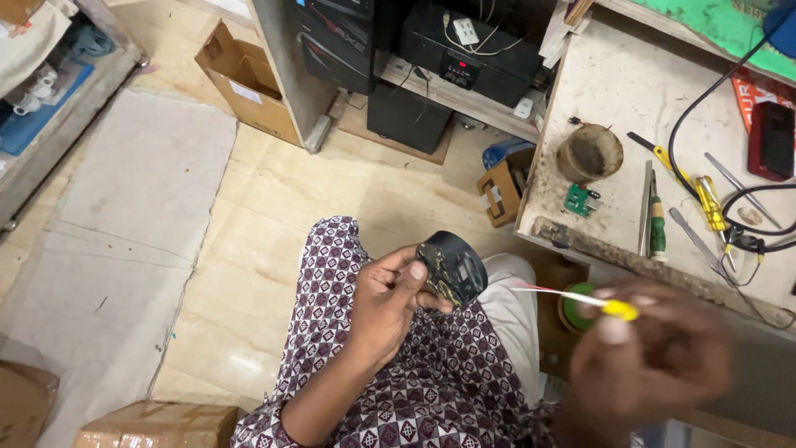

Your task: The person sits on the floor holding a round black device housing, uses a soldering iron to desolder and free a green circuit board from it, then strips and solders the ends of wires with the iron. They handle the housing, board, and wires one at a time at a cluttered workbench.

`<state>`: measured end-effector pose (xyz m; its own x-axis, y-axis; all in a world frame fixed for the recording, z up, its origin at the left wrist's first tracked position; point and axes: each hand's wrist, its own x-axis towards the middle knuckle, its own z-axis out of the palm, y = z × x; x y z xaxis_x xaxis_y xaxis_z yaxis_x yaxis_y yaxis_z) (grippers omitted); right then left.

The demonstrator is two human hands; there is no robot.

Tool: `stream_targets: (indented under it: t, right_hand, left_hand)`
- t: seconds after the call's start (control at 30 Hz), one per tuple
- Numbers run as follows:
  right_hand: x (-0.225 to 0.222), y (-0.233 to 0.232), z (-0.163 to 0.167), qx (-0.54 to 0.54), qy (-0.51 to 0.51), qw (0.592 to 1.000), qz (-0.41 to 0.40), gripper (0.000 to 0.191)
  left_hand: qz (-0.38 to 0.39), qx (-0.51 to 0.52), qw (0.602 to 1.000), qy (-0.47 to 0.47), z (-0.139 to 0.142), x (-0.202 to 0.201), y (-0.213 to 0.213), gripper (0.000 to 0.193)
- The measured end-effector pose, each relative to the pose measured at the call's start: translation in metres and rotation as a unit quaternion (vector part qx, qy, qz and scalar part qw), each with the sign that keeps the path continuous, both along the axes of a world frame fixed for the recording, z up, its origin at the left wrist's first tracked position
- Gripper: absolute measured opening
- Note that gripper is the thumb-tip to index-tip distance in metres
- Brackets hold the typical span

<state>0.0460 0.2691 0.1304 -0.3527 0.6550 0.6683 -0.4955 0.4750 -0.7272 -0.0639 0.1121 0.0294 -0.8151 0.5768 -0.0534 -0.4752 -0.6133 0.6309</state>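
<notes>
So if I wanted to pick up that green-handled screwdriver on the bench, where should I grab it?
Probably by the green handle, from above: the green-handled screwdriver lies flat on the workbench, with the handle its thickest part and nearest the front edge.

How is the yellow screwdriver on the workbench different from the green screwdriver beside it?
The yellow screwdriver has a clear yellow handle and lies slanted; the green screwdriver has a darker green handle and lies nearly straight up the picture. The yellow one rests among black cables, the green one beside a metal strip. Both lie untouched.
</notes>
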Motion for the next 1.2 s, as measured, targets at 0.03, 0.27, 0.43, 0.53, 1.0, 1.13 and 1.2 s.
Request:
stream_targets:
  t: [0.03, 0.27, 0.43, 0.53, 1.0, 1.13, 1.2]
  right_hand:
    - [0.000, -0.008, -0.001, 0.025, -0.023, 0.999, -0.008, 0.021]
    - [0.002, -0.023, -0.004, 0.147, -0.136, 0.980, 0.013, 0.020]
    - [0.005, -0.021, -0.010, 0.170, -0.139, 0.976, 0.008, 0.020]
    - [0.006, -0.021, -0.008, 0.182, -0.154, 0.971, -0.001, 0.021]
    - [0.003, -0.024, 0.015, 0.165, -0.235, 0.957, -0.035, 0.019]
    - [-0.005, -0.024, 0.021, 0.243, -0.219, 0.945, 0.003, 0.022]
    - [-0.009, -0.025, 0.025, 0.254, -0.218, 0.942, 0.024, 0.024]
  left_hand:
    - [0.001, -0.001, 1.000, -0.003, 0.000, 0.001, 0.000, 0.043]
    - [0.016, -0.007, 1.000, 0.025, -0.003, 0.004, -0.001, 0.043]
    - [0.013, -0.016, 0.999, 0.046, -0.002, 0.005, -0.001, 0.042]
    - [0.019, -0.018, 0.999, 0.041, -0.001, 0.005, 0.000, 0.041]
    - [0.029, -0.039, 0.997, 0.066, 0.004, 0.005, 0.000, 0.040]
    - [0.026, -0.063, 0.993, 0.093, 0.005, 0.005, 0.001, 0.045]
    - [0.020, -0.090, 0.991, 0.101, 0.006, 0.007, -0.001, 0.047]
